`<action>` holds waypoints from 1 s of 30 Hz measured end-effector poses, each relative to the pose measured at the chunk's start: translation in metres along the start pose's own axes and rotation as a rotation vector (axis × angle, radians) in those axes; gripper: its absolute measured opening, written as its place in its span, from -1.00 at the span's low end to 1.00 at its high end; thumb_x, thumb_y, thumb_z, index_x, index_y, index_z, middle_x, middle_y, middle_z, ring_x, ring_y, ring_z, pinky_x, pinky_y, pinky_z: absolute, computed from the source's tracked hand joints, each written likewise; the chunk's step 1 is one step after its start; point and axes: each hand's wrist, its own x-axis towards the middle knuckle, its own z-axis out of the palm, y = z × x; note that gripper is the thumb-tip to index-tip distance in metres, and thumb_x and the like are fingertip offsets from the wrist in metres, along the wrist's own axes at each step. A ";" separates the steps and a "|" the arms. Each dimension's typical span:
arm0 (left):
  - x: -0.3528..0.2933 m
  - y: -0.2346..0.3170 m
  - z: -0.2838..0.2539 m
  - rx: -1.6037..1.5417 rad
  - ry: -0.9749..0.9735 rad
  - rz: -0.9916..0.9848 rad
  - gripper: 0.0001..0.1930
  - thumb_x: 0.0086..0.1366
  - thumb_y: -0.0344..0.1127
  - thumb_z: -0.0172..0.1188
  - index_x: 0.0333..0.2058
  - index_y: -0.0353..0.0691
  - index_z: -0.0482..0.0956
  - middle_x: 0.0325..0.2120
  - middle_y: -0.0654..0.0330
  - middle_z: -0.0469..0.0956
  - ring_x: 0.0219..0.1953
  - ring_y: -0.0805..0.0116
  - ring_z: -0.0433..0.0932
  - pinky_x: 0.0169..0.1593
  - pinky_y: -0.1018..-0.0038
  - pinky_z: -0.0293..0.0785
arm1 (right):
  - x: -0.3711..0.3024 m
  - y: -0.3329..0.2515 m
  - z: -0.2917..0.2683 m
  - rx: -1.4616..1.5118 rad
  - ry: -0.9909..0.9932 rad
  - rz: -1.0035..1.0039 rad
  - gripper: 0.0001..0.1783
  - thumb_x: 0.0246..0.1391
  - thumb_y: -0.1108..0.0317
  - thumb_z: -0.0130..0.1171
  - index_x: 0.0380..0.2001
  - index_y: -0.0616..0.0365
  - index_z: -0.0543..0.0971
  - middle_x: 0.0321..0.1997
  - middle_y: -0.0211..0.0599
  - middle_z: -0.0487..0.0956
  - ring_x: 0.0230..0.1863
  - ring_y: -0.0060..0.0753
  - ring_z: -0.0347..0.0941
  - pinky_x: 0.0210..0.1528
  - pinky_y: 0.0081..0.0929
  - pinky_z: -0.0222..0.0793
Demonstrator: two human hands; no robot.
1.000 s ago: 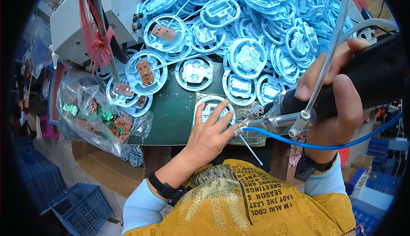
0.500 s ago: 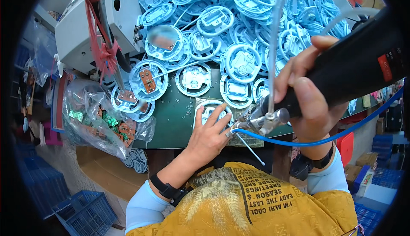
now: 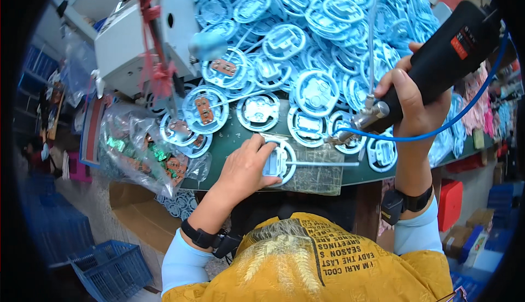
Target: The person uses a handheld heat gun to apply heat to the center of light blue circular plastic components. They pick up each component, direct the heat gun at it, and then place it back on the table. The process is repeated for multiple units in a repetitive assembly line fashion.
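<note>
My left hand [image 3: 244,166] grips the left side of a round light-blue plastic part [image 3: 290,155] with a thin straight stem, which now points right. This part lies at the table's front edge, on a tape-covered pad [image 3: 320,179]. My right hand [image 3: 418,102] is wrapped round a black powered screwdriver [image 3: 445,56]. Its metal nose, with a blue hose [image 3: 424,137] and a clear tube attached, is raised to the right of the part and does not touch it. Just behind my left hand lies another blue round part [image 3: 258,111].
Many similar blue parts [image 3: 306,39] are heaped at the back. Some at left carry brown circuit boards [image 3: 204,111]. A clear plastic bag [image 3: 145,149] of boards lies at left, before a grey-white machine [image 3: 134,45]. A blue crate [image 3: 112,269] stands on the floor.
The screwdriver has lifted away to the right, off the part. My left hand has turned the part, so its stem swung from lower right to straight right. The whole view has shifted slightly.
</note>
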 end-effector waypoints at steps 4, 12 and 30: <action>-0.028 -0.015 -0.031 -0.019 0.141 0.024 -0.23 -0.25 -0.34 0.55 0.05 -0.16 0.44 -0.08 0.08 0.44 -0.08 0.04 0.51 -0.07 0.25 0.49 | 0.004 0.007 -0.005 0.100 0.049 0.018 -0.50 0.03 0.62 0.17 0.07 0.43 0.34 -0.45 -0.32 0.48 -0.50 -0.46 0.48 -0.37 -0.52 0.44; -0.108 -0.022 -0.048 0.008 0.398 -0.134 -0.27 -0.18 -0.52 0.46 0.06 -0.20 0.41 0.01 0.02 0.46 0.08 0.00 0.45 0.11 0.25 0.43 | 0.006 0.022 -0.010 0.099 0.007 -0.004 -0.53 0.10 0.58 0.12 0.09 0.45 0.32 -0.40 -0.30 0.46 -0.49 -0.51 0.46 -0.37 -0.55 0.41; -0.173 -0.029 0.018 -0.665 0.927 -0.656 -0.84 0.32 -0.51 0.12 -0.13 -0.31 0.49 -0.26 0.14 0.55 -0.38 0.48 0.58 -0.31 0.56 0.55 | -0.012 0.038 -0.037 0.046 0.059 -0.116 -0.56 0.15 0.37 0.24 0.01 0.29 0.33 -0.12 -0.14 0.51 -0.15 -0.40 0.49 0.04 -0.40 0.39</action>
